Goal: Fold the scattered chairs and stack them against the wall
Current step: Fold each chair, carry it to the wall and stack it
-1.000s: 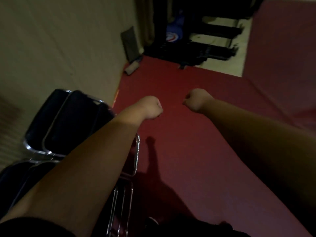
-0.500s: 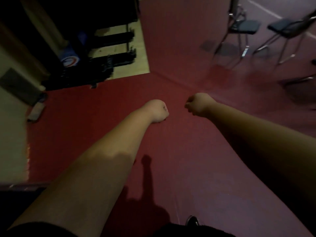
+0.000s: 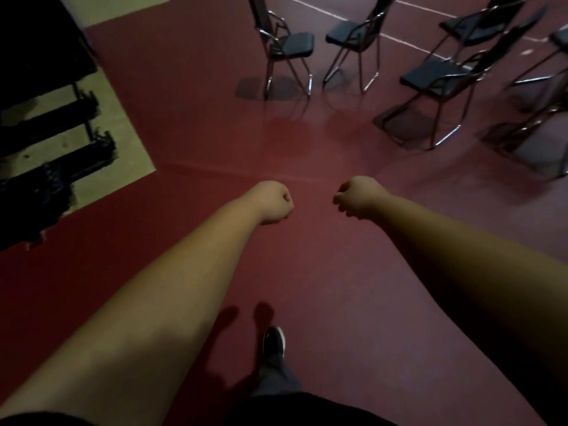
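Both arms are stuck out in front of me mid-frame. My left hand (image 3: 275, 202) and right hand (image 3: 356, 198) are balled into fists with nothing in them. The chairs (image 3: 296, 44) stand unfolded across the top and upper right of the frame, well apart from my hands. One shoe (image 3: 273, 339) shows at bottom centre on the red floor (image 3: 322, 272).

Cropping the backrests of the left chair (image 3: 285, 47) and middle chair (image 3: 353, 35) at the top edge. Blurring and cutting off the rightmost chair (image 3: 559, 38) at the right edge. Leaving the black frame (image 3: 76, 155) at left too dark for telling.
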{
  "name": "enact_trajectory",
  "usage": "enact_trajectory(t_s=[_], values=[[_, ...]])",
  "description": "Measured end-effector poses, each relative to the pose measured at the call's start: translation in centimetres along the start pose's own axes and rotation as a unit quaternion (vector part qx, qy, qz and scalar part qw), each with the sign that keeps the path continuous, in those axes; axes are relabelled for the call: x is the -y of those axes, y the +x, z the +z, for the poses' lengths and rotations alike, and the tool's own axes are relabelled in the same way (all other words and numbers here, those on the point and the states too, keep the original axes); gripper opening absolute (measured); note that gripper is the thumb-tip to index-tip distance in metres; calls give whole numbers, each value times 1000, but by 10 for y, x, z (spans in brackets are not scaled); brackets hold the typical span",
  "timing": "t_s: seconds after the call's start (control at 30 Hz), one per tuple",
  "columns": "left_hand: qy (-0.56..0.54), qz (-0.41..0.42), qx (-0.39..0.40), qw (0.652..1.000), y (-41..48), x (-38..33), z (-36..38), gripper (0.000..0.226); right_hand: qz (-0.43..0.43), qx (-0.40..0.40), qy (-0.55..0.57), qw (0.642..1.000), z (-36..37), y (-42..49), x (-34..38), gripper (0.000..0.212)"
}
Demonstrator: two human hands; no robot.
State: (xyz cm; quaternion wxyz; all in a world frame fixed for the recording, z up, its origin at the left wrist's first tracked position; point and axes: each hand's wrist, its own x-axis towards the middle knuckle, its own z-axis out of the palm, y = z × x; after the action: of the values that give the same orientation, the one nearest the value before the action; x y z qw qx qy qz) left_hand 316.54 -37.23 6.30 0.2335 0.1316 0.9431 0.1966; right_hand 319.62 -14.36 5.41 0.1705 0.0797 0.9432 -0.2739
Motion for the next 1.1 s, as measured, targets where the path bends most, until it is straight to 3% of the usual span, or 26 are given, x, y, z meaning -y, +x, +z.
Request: enact_trajectory(t_s=[0.43,0.63,1.1], values=[[-19,96,76,992,253,-25,-98,22,97,-87,-32,991,-111,167,20,26],[-10,132,100,986,331,-52,-136,24,121,-112,24,986,-153,225,28,23],[28,173,109,979,539,-173,-166,21,181,-126,144,965,-247,411,-95,23]])
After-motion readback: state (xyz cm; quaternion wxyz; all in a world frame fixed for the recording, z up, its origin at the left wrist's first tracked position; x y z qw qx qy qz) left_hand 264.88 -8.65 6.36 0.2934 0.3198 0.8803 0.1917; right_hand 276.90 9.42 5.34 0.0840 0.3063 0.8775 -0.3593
